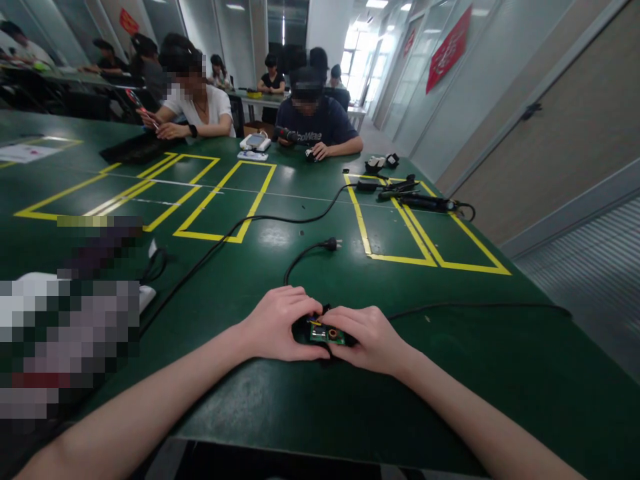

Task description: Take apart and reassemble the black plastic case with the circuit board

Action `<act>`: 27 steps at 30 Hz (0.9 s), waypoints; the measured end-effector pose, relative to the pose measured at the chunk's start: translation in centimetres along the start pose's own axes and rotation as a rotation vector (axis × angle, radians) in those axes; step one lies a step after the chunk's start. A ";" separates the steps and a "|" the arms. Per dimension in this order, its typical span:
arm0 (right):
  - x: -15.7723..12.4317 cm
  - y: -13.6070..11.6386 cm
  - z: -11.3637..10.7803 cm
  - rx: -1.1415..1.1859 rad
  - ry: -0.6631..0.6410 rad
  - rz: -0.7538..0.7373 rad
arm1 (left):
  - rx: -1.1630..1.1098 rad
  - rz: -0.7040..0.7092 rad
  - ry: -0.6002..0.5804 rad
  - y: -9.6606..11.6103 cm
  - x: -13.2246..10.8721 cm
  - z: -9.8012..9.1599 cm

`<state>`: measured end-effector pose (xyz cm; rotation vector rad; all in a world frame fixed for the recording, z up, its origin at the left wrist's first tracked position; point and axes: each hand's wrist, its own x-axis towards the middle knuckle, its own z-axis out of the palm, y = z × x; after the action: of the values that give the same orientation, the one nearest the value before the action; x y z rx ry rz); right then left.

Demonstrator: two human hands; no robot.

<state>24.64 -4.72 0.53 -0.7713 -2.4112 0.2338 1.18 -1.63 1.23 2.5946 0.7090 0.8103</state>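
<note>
Between my two hands sits a small green circuit board [320, 333], with a copper-wound ring coil on its right part and a bit of yellow and blue near its top. Dark casing shows around the board, mostly covered by my fingers. My left hand [280, 325] grips the left side, thumb below and fingers above. From the right, my right hand [373, 337] holds the other end in the same way. A black cable with a plug [331, 245] lies just beyond my left hand. Another black cord [480, 305] runs off to the right from behind my right hand.
Yellow tape rectangles [207, 237] mark the green table [270, 413]. A long black cord [295, 219] crosses it. Dark tools [425, 201] lie at the far right. Two people sit opposite, one with a white device [255, 142] nearby. Blurred items lie at the left.
</note>
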 end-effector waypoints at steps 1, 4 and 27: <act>-0.1 0.2 -0.4 -0.048 0.016 -0.045 | 0.020 -0.010 -0.018 0.0 0.0 0.2; -0.3 0.6 -1.5 -0.109 0.051 -0.106 | 0.075 -0.062 -0.074 0.0 0.2 0.5; -0.8 2.5 -3.0 -0.091 -0.239 0.194 | 0.060 -0.157 -0.188 -0.9 0.4 -0.8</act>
<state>28.13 -3.16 1.71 -1.0747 -2.5845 0.3101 0.66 -0.54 1.63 2.5846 0.8786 0.4978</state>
